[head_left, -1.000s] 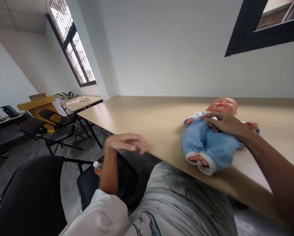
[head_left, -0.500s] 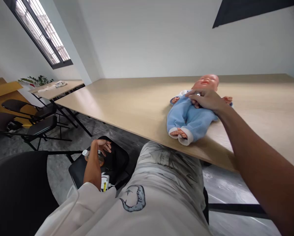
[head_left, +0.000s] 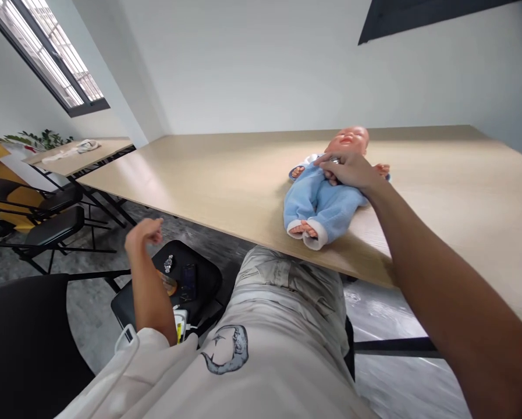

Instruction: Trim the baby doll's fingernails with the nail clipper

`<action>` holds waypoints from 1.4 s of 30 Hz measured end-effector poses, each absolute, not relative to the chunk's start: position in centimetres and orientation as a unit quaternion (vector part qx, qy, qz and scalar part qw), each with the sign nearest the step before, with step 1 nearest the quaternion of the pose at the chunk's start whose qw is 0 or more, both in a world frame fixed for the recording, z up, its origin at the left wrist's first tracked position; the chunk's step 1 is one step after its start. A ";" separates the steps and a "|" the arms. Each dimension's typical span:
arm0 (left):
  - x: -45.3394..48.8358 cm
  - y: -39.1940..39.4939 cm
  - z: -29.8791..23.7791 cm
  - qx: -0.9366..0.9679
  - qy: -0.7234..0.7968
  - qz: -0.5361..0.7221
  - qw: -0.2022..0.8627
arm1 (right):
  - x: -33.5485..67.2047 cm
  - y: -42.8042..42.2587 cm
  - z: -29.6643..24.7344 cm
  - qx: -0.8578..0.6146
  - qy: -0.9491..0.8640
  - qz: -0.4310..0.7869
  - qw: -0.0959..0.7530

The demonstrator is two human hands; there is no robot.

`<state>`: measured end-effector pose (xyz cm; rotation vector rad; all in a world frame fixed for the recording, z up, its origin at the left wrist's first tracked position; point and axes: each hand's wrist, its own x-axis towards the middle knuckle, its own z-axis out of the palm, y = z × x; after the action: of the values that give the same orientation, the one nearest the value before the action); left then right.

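1. Right hand [head_left: 343, 171]: it lies palm down on the chest of a baby doll [head_left: 324, 195], fingers curved over the blue romper [head_left: 315, 203]. A small silvery object [head_left: 334, 159] shows by the fingers [head_left: 326, 163]; I cannot tell whether the hand is grasping it or only pressing on the doll.
2. Doll: it lies face up on a long pale wooden table [head_left: 177, 169], near the table's front edge, feet toward the person.
3. Left hand [head_left: 144, 231]: it is raised below the table's front edge, loosely curled and empty, touching nothing.
4. Beneath that hand, on a black folding chair seat [head_left: 125, 305], lie a wristwatch [head_left: 168, 263] and a dark phone [head_left: 188, 278].
5. Step in hand: the right hand is working at the doll's chest. Lifting that silvery object clear would call for closing the fingers on it.
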<state>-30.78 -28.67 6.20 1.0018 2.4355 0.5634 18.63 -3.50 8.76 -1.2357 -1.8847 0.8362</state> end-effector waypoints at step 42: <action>-2.2 0.0 1.9 0.778 0.369 0.500 0.095 | 20.8 -2.4 7.5 -0.178 -0.690 0.665 0.222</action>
<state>-2.24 -0.01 1.89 2.3062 1.0931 1.4818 20.75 -2.40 7.47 -0.4927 -1.9076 1.8376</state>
